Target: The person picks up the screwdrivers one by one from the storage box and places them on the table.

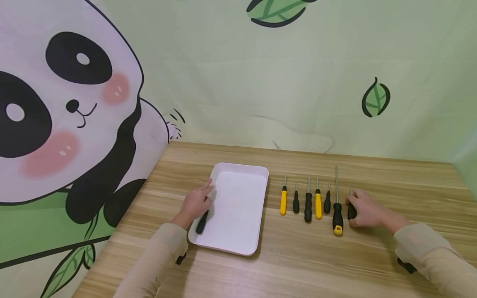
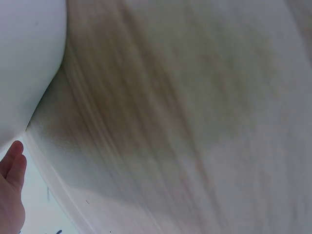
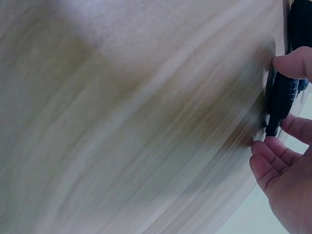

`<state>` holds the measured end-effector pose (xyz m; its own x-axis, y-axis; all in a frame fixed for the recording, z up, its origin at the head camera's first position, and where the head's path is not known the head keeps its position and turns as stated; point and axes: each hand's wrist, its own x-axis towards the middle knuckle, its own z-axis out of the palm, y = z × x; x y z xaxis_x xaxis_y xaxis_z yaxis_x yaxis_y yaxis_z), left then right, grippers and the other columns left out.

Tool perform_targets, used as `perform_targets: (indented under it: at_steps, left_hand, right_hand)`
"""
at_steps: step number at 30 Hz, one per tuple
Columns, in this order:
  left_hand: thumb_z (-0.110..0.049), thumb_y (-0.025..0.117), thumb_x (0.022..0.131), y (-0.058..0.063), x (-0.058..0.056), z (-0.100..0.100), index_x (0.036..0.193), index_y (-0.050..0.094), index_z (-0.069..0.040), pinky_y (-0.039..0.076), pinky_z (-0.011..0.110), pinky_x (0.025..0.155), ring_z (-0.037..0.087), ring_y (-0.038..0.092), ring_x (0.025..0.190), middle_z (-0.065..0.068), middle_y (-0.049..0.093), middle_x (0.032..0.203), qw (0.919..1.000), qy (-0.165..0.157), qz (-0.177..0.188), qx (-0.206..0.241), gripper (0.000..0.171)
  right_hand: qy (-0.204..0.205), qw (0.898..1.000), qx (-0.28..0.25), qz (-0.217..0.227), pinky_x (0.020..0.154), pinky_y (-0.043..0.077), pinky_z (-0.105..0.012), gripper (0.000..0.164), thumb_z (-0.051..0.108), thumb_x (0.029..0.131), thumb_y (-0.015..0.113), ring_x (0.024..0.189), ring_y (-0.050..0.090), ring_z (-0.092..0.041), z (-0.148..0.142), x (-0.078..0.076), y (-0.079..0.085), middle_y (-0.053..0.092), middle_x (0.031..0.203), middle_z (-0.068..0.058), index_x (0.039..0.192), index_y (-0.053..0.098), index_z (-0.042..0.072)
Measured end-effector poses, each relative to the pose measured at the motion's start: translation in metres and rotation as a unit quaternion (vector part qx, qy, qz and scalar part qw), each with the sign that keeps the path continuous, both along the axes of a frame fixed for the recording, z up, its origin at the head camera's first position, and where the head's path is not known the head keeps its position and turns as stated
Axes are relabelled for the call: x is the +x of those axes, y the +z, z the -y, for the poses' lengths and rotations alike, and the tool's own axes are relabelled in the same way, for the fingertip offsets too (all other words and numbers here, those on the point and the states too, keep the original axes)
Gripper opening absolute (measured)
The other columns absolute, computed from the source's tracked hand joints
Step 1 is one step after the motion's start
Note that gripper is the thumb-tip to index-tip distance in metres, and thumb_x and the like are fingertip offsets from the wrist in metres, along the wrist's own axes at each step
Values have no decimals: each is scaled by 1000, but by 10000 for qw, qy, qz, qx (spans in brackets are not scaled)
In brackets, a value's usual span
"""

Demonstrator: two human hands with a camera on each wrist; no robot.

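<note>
At the left rim of a white tray [image 1: 238,207] rests my left hand [image 1: 194,203], its fingers fairly straight. A black-handled screwdriver [image 1: 202,223] lies inside the tray below that hand; its upper end is hidden by the hand. To the right, my right hand [image 1: 367,210] pinches a short black screwdriver [image 1: 352,212] at the end of a row. In the right wrist view the thumb [image 3: 292,63] lies against its black handle [image 3: 281,100], with the fingers on the other side. Only a few fingers [image 2: 14,168] of the left hand show in the left wrist view, near the tray.
Between tray and right hand, several screwdrivers stand in a row, tips away from me: yellow ones [image 1: 283,202] [image 1: 318,205], black ones [image 1: 296,203] [image 1: 308,207] [image 1: 327,203], and a long black-and-yellow one [image 1: 337,217]. The wooden table [image 1: 298,265] meets a panda-printed backdrop [image 1: 223,82].
</note>
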<state>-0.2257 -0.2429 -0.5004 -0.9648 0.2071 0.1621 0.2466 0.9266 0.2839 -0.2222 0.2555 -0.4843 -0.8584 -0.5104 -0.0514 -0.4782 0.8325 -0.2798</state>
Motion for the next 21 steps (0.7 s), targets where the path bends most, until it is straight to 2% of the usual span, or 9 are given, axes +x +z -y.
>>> perform_targets:
  at_steps: [6, 13, 21]
  left_hand:
    - [-7, 47, 78, 0, 0, 0, 121, 55, -7, 39, 26, 57, 21, 57, 98, 2, 42, 136, 10000, 9, 6, 57, 43]
    - [-7, 47, 78, -1, 0, 0, 120, 55, -8, 43, 30, 61, 24, 54, 109, 2, 42, 136, 10000, 25, -34, 32, 43]
    - [-7, 47, 78, -1, -1, 0, 119, 56, -6, 43, 30, 61, 26, 55, 108, 4, 42, 136, 10000, -13, -80, 23, 43]
  right_hand:
    - [-20, 10000, 32, 61, 61, 32, -28, 47, 21, 56, 71, 74, 37, -18, 0, 0, 2, 39, 83, -7, 95, 56, 0]
    - [-70, 9999, 9, 76, 62, 35, -30, 48, 21, 57, 71, 76, 39, -19, 0, 1, 2, 42, 85, -9, 97, 56, 0]
    - [-78, 10000, -28, 22, 62, 36, -31, 50, 20, 57, 70, 78, 41, -21, -2, 3, 2, 43, 88, -10, 100, 55, 0]
